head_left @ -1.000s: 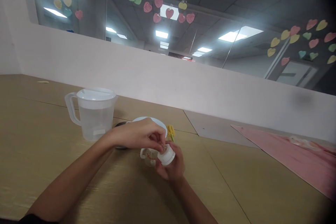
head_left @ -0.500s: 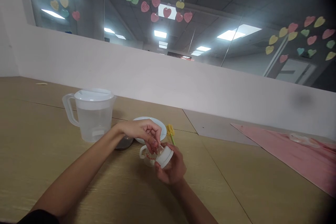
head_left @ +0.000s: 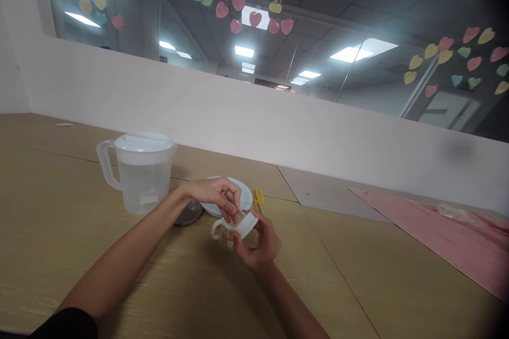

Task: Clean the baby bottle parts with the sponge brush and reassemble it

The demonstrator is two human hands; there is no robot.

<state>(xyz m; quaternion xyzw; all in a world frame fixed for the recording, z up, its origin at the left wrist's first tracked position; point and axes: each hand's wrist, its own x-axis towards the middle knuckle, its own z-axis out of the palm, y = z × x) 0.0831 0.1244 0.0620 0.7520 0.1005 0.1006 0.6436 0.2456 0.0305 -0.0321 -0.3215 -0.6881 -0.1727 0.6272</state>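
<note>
My right hand (head_left: 260, 246) grips a white bottle collar (head_left: 247, 225) by its edge, holding it tilted above the table. A clear teat (head_left: 239, 216) pokes out of the collar towards the left. My left hand (head_left: 222, 198) has its fingertips pinched on the teat. Just behind and below the collar stands a small clear baby bottle (head_left: 226, 243) with a white curved handle (head_left: 215, 229) and reddish marks. The hands and collar hide part of the bottle.
A lidded clear jug (head_left: 143, 177) of water stands left of my hands. Behind them lie a white plate (head_left: 247, 198), a dark transparent round piece (head_left: 188, 214) and a yellow flower-shaped item (head_left: 258, 195) with a green stem. A pink sheet (head_left: 429, 233) lies at right.
The collar has moved slightly up and turned, showing its side more. Both hands shifted a little with it; the left fingers stay on the teat. The camera view moved slightly.
</note>
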